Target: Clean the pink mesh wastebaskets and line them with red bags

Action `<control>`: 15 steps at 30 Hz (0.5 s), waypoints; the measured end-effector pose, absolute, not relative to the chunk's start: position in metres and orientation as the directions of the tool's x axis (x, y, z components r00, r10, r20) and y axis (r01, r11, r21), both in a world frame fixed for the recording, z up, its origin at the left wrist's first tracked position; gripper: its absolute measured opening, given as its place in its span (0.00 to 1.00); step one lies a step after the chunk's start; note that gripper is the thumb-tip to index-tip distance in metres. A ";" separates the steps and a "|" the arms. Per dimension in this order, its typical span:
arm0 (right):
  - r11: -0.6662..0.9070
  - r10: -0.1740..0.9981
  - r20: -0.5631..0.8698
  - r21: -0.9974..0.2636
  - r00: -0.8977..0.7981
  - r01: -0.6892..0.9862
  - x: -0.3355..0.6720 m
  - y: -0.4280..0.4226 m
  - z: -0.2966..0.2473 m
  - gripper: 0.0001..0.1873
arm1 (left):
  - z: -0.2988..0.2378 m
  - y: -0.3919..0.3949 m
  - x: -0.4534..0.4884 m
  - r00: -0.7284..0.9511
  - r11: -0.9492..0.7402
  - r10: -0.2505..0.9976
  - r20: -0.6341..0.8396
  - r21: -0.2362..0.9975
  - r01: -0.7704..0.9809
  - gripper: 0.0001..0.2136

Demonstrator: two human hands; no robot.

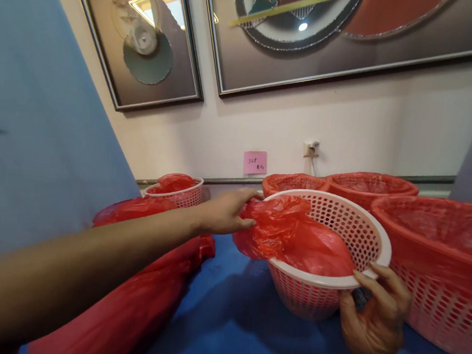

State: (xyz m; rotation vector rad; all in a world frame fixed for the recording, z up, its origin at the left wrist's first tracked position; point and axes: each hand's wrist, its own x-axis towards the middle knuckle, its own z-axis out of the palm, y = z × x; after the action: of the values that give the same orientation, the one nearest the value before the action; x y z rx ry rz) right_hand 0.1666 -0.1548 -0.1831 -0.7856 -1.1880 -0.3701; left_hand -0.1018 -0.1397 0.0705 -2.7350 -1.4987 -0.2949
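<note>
A white perforated plastic basket [347,207] is in front of me, its opening tipped toward me. A thin red plastic bag [297,233] lies partly inside it and bunches over its left rim. My left hand [230,210] reaches across from the left and grips the bunched bag at that rim, thumb on the near side; its fingertips are partly hidden behind the bag. On the near right, my right hand [377,313] pinches the basket's rim, fingers on top and thumb below.
More baskets lined with red bags, such as a large one [446,292], crowd the right and back. A smaller lined basket [190,196] stands at the back left. A pile of red plastic [124,294] lies on the blue surface [220,337] beneath my left arm. Framed pictures hang behind.
</note>
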 end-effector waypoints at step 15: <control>0.714 0.170 0.934 -0.337 0.315 0.614 0.153 -0.170 -0.170 0.15 | 0.044 -0.084 -0.021 0.636 -0.654 0.732 -0.243 0.006 0.756 0.35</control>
State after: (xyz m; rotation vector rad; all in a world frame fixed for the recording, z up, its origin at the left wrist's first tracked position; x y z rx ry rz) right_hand 0.1529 -0.1698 -0.1701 -0.7624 -1.2435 -0.3333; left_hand -0.0206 -0.0839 0.0436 -2.9376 -1.3412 0.3588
